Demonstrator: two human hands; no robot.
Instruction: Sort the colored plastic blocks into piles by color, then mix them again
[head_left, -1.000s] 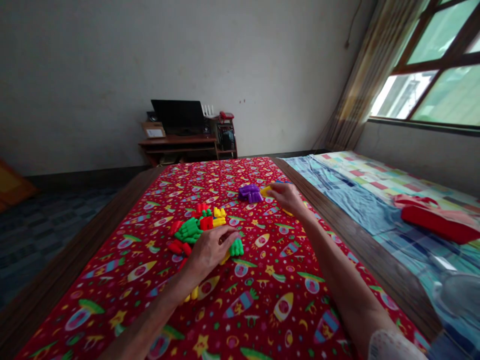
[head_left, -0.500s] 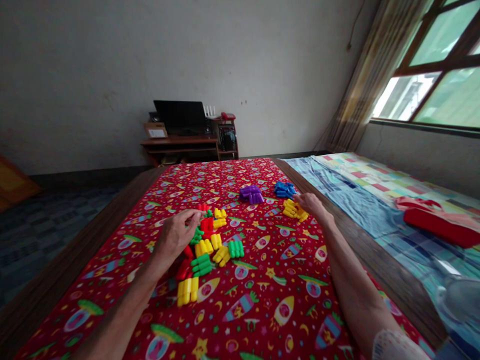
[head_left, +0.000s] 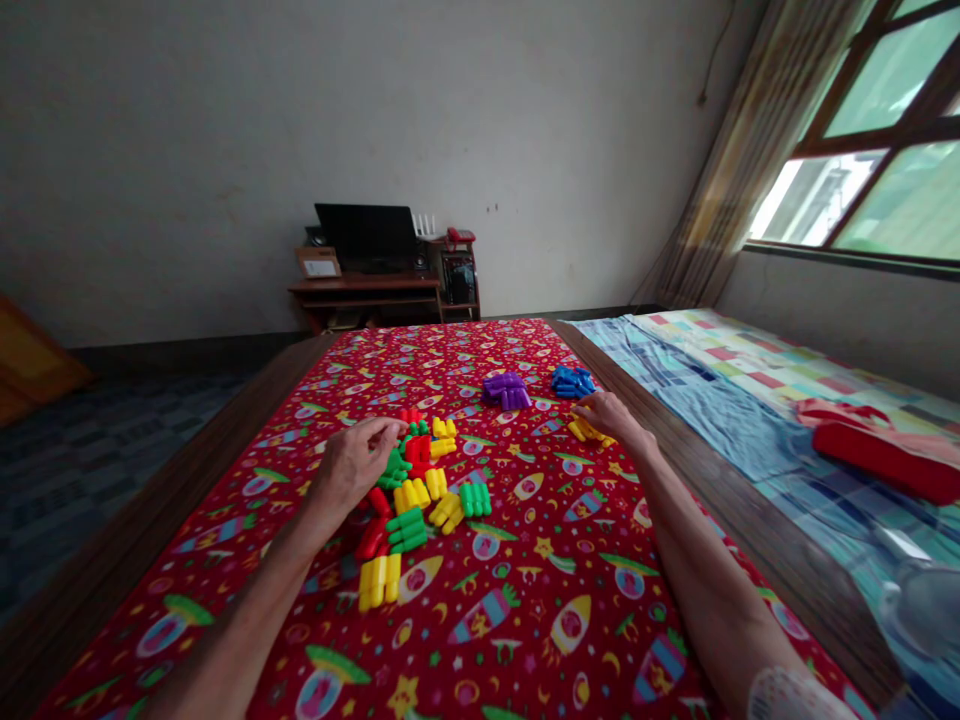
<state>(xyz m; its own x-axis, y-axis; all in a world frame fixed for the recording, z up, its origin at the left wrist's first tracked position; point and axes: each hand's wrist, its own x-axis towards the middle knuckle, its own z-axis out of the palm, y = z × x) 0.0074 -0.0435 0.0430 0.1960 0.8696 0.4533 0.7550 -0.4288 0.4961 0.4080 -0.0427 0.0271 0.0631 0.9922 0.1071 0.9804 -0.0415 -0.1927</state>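
Note:
My left hand hovers at the left edge of a loose group of plastic building blocks, its fingertips pinched together; anything between them is too small to make out. Beside those fingers lie a green block and a red block. Nearer to me are a yellow block and another green block. On the right, my right hand reaches over a small pile of yellow blocks, fingers bent down onto it and partly covering it. Just beyond sits a blue pile, with a purple pile to its left.
A red patterned cloth covers the middle of the wooden table. A bed with a red item on it adjoins the right side. Against the far wall stands a desk with a monitor.
My right hand has moved slightly left and down, from beside the blue pile to over the yellow one. The left hand stays pinched in about the same place. The view has shifted slightly.

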